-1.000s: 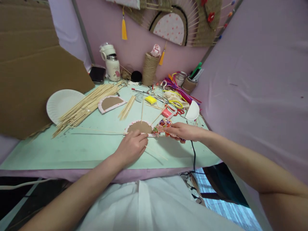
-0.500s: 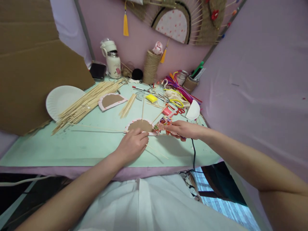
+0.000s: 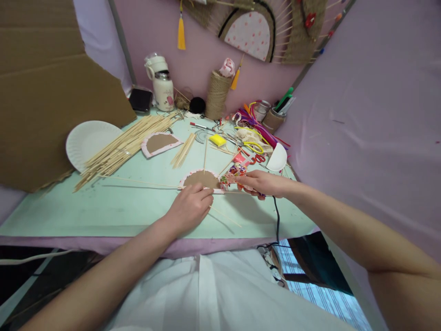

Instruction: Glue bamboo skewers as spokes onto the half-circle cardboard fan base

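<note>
A brown cardboard half-disc with a pink scalloped rim point(image 3: 201, 179) lies on the pale green table top point(image 3: 113, 207). Thin bamboo sticks poke out from it. My left hand point(image 3: 188, 209) rests just below it, fingers curled and pinched together at its lower edge, perhaps on a thin stick. My right hand point(image 3: 263, 184) is closed round a colourful patterned glue gun point(image 3: 233, 174), its tip at the half-disc's right end. A black cord point(image 3: 276, 216) runs from it over the table edge.
A big pile of bamboo sticks point(image 3: 124, 147), a white paper plate point(image 3: 87, 143), a second half-disc point(image 3: 160, 143) and a smaller stick bundle point(image 3: 182, 151) lie further back. Scissors, pipe cleaners point(image 3: 257, 131), a twine-wrapped jar point(image 3: 216, 94) and a flask point(image 3: 161, 85) crowd the rear. Cardboard point(image 3: 44, 96) leans left.
Both hands stay at the half-disc; the right hand with the glue gun has edged slightly up. The view has shifted a little.
</note>
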The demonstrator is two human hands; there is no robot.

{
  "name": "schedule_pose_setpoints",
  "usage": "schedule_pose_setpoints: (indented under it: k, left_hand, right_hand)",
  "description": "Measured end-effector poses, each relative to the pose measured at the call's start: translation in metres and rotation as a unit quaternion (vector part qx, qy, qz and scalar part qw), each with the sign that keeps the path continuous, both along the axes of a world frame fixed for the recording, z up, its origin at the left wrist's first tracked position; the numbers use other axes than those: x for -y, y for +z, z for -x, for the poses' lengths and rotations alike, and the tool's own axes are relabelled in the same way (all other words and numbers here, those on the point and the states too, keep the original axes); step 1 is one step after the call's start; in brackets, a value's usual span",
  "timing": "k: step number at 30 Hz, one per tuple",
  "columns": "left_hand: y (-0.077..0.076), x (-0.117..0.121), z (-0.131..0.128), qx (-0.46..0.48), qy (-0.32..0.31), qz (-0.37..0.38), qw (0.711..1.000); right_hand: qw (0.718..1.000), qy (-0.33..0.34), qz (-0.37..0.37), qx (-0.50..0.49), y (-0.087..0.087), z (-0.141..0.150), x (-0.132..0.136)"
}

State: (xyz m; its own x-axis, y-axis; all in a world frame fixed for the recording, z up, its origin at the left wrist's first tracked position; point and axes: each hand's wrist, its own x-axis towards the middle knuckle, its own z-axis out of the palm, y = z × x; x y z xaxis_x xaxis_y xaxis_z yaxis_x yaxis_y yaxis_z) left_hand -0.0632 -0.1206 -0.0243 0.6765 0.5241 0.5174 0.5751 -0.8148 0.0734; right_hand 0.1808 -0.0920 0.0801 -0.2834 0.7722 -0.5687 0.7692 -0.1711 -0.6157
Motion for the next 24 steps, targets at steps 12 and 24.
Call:
schedule_pose_setpoints:
  k: [12,24]
  left_hand:
    - [-0.005,-0.001,0.001,-0.005,0.004,0.016,1.0]
    - [-0.003,0.0,0.0,-0.001,0.005,0.0,1.0]
  right_hand:
    - [1.0,-0.006,-0.002,0.014,0.002,0.003,0.0]
    - [1.0,0.0,0.016,0.015,0.007,-0.001,0.011]
